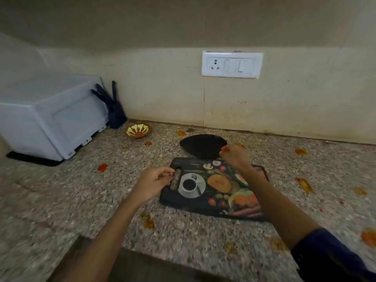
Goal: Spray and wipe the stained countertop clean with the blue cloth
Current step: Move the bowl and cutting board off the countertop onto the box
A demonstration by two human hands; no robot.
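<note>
The speckled granite countertop (114, 192) carries several orange and red stains, such as one (102, 167) at the left and one (304, 185) at the right. No blue cloth or spray bottle shows in the head view. A dark printed cutting board (205, 202) lies in the middle. My left hand (154, 181) curls its fingers round the board's handle slot at its left end. Behind the board lies a black plate (200, 144). My right hand (234, 156) reaches over the board and pinches the plate's near rim; its fingertips look red-orange.
A white appliance (50, 117) stands at the back left on a dark mat, with a dark knife block (116, 110) beside it. A small orange patterned bowl (138, 130) sits near the wall. A socket and switch panel (232, 65) is on the wall.
</note>
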